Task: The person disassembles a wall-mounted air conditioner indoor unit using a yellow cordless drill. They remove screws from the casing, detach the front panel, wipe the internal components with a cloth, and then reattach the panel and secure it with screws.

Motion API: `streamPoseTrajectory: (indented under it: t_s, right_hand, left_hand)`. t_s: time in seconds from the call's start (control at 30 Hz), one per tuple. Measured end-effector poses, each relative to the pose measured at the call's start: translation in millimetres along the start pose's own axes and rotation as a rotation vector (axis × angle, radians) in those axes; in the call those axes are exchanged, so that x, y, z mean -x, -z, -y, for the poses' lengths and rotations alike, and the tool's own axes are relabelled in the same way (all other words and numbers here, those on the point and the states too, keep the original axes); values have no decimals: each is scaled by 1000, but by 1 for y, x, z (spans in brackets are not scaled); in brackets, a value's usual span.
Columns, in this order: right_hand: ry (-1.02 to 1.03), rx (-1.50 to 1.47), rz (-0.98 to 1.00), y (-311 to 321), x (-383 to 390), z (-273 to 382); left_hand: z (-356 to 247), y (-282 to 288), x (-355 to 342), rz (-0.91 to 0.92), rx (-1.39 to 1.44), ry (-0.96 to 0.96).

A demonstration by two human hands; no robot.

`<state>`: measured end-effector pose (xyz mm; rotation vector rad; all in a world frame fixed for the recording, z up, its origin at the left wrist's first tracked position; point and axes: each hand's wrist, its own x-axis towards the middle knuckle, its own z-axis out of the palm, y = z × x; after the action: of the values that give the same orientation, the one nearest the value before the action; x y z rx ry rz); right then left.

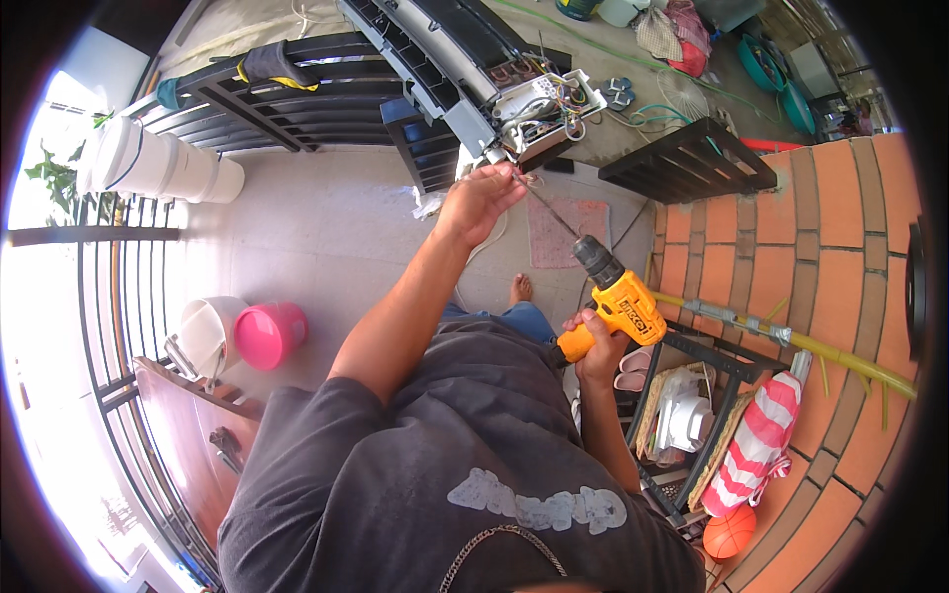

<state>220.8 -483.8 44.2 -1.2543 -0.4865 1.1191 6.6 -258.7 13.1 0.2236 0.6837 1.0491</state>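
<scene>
My right hand (600, 346) is wrapped round the grip of a yellow cordless drill (630, 304) with a black chuck. A long thin bit (547, 209) runs from the chuck up and left to my left hand (481, 203). The left fingers are pinched at the bit's tip; whether they also hold a small part there is hidden. Just beyond them is the near end of an opened air conditioner indoor unit (435, 61), long and grey-black. Its white control box (547, 107) shows bare wires and lies beside my left fingertips.
Black slatted gate panels (692, 163) stand on both sides of the unit. A pink bucket (271, 335) and white containers (163, 163) are at the left. A black rack (682, 415), a bamboo pole (840, 358) and an orange ball (729, 532) sit near my right arm. A mat (570, 234) lies ahead.
</scene>
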Motion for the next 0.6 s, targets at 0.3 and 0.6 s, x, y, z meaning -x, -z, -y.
streamPoseTrajectory:
  t_s: [0.3, 0.6]
  right_hand:
    - [53, 137, -45, -5, 10, 3]
    - [99, 367, -84, -10, 24, 6]
  left_hand:
    - [6, -8, 1, -25, 7, -45]
    - [10, -10, -1, -75, 39, -42]
